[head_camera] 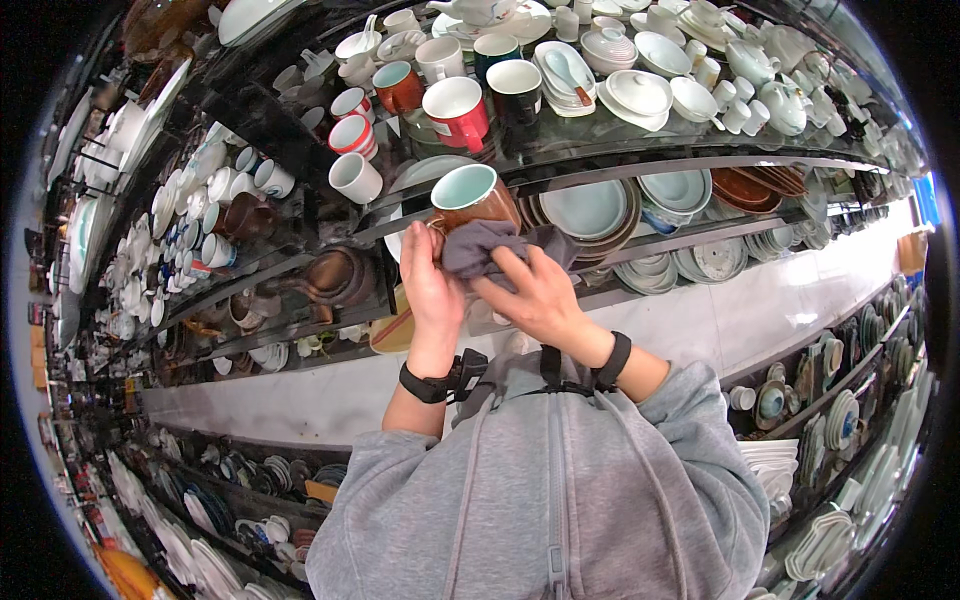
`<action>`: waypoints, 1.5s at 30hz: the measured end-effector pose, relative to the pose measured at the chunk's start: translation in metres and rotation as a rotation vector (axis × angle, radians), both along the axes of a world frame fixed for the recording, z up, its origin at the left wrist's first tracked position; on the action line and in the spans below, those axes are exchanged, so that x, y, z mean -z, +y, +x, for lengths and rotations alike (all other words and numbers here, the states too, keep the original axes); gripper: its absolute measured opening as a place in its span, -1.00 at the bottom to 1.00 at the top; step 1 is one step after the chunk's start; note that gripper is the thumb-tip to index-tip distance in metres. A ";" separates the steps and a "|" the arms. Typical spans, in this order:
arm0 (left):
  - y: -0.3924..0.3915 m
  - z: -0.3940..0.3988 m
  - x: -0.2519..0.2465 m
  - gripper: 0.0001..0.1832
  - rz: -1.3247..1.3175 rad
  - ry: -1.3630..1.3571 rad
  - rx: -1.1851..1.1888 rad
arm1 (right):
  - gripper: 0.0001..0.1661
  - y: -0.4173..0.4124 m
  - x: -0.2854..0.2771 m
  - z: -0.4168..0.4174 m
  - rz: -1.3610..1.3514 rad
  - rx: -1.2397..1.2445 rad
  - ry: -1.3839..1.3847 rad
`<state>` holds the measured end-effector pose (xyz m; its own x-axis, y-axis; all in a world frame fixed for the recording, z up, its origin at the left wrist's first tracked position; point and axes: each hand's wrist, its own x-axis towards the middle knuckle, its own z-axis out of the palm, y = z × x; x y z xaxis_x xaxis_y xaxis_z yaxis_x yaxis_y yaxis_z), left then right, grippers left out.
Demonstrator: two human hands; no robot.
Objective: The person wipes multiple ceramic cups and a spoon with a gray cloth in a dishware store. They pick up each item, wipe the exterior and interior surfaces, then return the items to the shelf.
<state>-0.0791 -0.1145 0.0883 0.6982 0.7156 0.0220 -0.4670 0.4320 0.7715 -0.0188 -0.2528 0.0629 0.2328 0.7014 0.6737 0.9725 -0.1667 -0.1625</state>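
My left hand [431, 277] holds a brown ceramic mug [480, 204] with a pale blue-green inside, at its handle side. The mug tilts, and its opening faces up and away from me. My right hand [531, 289] presses a bunched dark grey cloth [487, 251] against the lower side of the mug, which the cloth partly hides. Just beyond the mug, on the glass shelf, are a red mug [456, 112] with a white inside, a black mug [514, 84] and a plain white cup [355, 178] near the shelf's edge.
White bowls, a lidded dish [639, 94] and teapots crowd the upper shelf. Stacked plates [586, 210] fill the lower shelf close to my right hand. A brown wooden-looking pot [334, 276] stands at left. Behind me, more shelves hold stacked dishes [821, 544].
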 end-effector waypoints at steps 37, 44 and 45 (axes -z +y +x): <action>0.017 -0.023 0.022 -0.68 -0.051 -0.175 -0.161 | -0.44 -0.021 0.037 0.019 0.481 -0.332 1.988; 0.022 -0.008 0.039 -0.67 0.140 -0.047 -0.253 | -0.33 -0.024 0.048 0.029 0.311 -0.186 1.500; 0.023 -0.007 0.041 -0.67 0.150 -0.041 -0.270 | -0.34 -0.024 0.041 0.031 0.240 -0.238 1.431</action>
<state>-0.0857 -0.0918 0.0475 0.4796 0.8616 0.1660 -0.5815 0.1704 0.7955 0.0118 -0.2765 0.0219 0.6848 0.7247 0.0764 -0.0378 0.1401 -0.9894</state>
